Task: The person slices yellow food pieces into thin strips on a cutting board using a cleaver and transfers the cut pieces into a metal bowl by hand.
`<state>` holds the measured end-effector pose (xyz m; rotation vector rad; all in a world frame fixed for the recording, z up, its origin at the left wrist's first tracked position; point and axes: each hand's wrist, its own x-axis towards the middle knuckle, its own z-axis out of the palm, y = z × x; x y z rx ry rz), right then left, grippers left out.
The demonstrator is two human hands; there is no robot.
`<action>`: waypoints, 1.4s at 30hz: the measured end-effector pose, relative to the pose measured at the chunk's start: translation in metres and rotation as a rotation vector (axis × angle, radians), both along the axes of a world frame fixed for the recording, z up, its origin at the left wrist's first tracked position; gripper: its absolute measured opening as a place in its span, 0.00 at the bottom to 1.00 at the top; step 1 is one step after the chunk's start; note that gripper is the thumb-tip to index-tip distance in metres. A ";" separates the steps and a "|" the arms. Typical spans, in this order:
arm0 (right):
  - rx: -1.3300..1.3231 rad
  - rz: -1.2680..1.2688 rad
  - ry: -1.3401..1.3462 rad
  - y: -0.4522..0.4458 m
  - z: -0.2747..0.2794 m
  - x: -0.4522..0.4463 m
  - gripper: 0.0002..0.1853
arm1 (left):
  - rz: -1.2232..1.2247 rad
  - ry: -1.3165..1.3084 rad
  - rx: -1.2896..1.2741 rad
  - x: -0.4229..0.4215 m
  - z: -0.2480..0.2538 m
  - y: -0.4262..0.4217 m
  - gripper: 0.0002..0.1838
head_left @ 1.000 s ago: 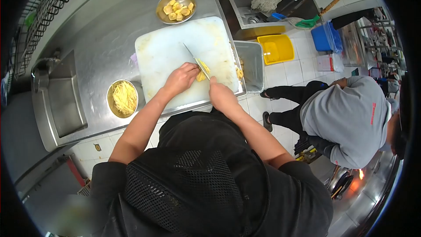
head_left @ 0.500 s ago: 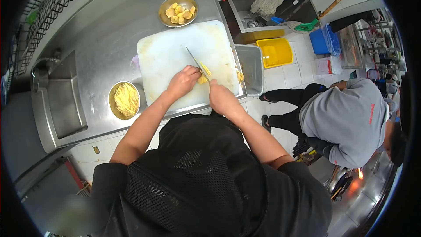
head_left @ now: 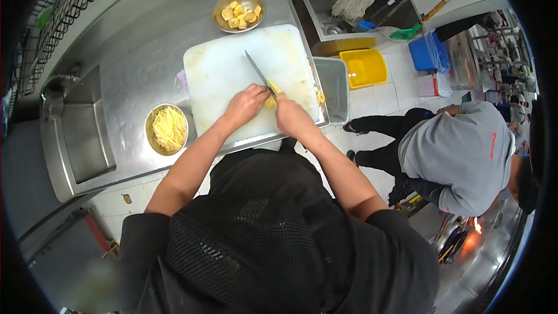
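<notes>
My right hand is closed around the handle of a kitchen knife, its blade pointing up and left across the white cutting board. My left hand has its fingers curled on a piece of yellow, ginger-like root beside the blade; the fingertips are partly hidden. Cut yellow strips lie along the blade's right side. To the left, a metal bowl holds a heap of thin yellow strips. Beyond the board, another metal bowl contains several peeled yellow chunks.
A steel sink is at the counter's left end. Yellow scraps lie at the board's right edge, near a grey bin and a yellow tub. A person in a grey top stands at right, near a stove flame.
The knife and my right hand have shifted slightly forward, away from my body, and the blade tip lies farther up the board. My left hand has barely moved.
</notes>
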<state>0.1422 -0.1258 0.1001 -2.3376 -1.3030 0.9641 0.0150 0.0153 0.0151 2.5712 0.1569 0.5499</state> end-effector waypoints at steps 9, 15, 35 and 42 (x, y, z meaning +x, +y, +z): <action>-0.010 0.006 0.007 -0.002 0.005 -0.001 0.12 | 0.015 -0.033 -0.015 0.004 -0.002 0.003 0.10; 0.066 -0.036 -0.054 0.003 -0.022 -0.004 0.12 | 0.040 -0.017 -0.044 0.002 0.000 -0.001 0.10; -0.105 -0.035 -0.037 -0.005 -0.005 -0.016 0.11 | -0.163 0.056 0.052 -0.001 0.012 0.019 0.12; -0.084 -0.038 -0.062 -0.009 -0.002 -0.023 0.11 | -0.173 0.066 0.067 -0.001 0.003 0.023 0.13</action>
